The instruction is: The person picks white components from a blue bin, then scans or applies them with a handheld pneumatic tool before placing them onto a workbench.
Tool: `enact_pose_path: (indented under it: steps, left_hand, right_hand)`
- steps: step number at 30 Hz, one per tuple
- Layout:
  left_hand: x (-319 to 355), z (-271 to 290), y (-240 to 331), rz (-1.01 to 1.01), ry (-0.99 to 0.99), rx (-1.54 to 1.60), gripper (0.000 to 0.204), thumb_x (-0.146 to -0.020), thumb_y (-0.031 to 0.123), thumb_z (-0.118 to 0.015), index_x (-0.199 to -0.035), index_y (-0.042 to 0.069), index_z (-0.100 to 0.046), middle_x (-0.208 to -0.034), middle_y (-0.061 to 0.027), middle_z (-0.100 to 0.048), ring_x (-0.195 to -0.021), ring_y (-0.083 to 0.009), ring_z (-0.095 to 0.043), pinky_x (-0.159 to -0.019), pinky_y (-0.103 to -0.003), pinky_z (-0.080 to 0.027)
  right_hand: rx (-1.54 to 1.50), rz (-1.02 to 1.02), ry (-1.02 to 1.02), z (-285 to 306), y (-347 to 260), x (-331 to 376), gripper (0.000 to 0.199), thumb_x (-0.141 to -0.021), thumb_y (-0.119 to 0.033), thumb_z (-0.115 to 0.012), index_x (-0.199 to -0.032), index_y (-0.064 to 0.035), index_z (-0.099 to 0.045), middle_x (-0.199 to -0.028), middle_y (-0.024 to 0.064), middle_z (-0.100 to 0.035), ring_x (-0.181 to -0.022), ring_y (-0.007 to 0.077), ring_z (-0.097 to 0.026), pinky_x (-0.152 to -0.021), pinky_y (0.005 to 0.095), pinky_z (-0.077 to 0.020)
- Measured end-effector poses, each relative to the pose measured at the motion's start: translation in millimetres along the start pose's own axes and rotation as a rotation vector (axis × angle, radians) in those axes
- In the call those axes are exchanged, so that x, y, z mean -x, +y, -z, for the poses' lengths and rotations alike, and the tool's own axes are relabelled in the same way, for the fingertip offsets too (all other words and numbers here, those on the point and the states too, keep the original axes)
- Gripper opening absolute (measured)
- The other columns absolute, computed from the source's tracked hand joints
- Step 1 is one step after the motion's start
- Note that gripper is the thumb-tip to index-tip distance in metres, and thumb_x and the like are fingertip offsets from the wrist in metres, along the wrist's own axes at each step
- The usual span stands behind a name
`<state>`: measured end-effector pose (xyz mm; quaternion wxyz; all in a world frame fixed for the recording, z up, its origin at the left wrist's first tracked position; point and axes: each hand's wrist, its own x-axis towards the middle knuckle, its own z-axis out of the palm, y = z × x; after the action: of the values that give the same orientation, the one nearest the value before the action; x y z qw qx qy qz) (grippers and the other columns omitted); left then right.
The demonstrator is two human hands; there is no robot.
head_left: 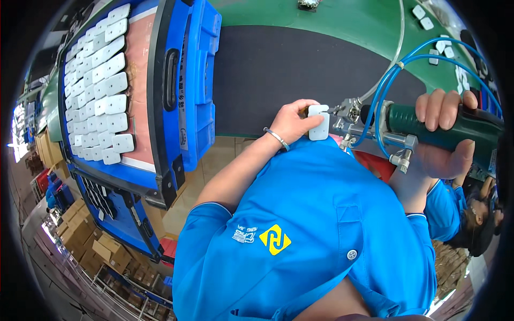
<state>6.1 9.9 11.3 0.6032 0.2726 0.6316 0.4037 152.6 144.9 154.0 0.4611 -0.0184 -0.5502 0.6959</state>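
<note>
My left hand is closed on a small white plate with rounded corners, the thumb lying across its face. Against the upper right of this plate sits the metal nozzle end of a dark green air-hosed tool; whether they touch, I cannot tell. My right hand wraps round the tool's thick green body, fingers over the top and thumb below. Blue hoses loop up from its metal fittings.
On the left, a blue crate stands beside a blue-framed tray carrying many white plates in overlapping rows. A black mat covers part of the green table. More white plates lie far right; a person is at the right.
</note>
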Motion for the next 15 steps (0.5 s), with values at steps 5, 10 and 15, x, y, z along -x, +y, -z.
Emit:
enact_pose_path:
  steps: [5, 10, 15]
  left_hand:
    - [-2.9, 1.4, -1.8, 0.006, 0.002, 0.016, 0.031, -0.069, 0.011, -0.062, -0.099, 0.004, -0.056, -0.090, -0.0097, -0.057, -0.079, -0.0180, -0.056, -0.071, -0.027, -0.048]
    - [-4.2, -3.7, 2.5, 0.019, -0.009, 0.042, 0.032, -0.067, 0.012, -0.062, -0.098, 0.004, -0.056, -0.087, -0.0088, -0.057, -0.075, -0.0165, -0.055, -0.068, -0.025, -0.047]
    - [1.1, -7.0, 7.1, 0.044, 0.057, -0.022, 0.032, -0.067, 0.013, -0.062, -0.097, 0.003, -0.056, -0.086, -0.0091, -0.057, -0.073, -0.0165, -0.055, -0.067, -0.024, -0.046]
  right_hand:
    - [0.013, -0.016, -0.013, -0.4, 5.7, -0.4, 0.051, -0.075, -0.032, -0.045, -0.118, -0.0067, -0.033, -0.077, 0.0030, -0.049, -0.063, 0.0122, -0.046, -0.057, 0.0262, -0.0364]
    - [0.014, -0.033, -0.016, 0.5, 3.3, 0.7, 0.049, -0.075, -0.032, -0.045, -0.117, -0.0074, -0.034, -0.077, 0.0031, -0.049, -0.063, 0.0125, -0.046, -0.057, 0.0264, -0.0369]
    - [0.040, -0.021, -0.206, -0.9, 4.2, 3.5, 0.047, -0.075, -0.032, -0.046, -0.114, -0.0083, -0.036, -0.077, 0.0029, -0.049, -0.063, 0.0121, -0.046, -0.058, 0.0266, -0.0374]
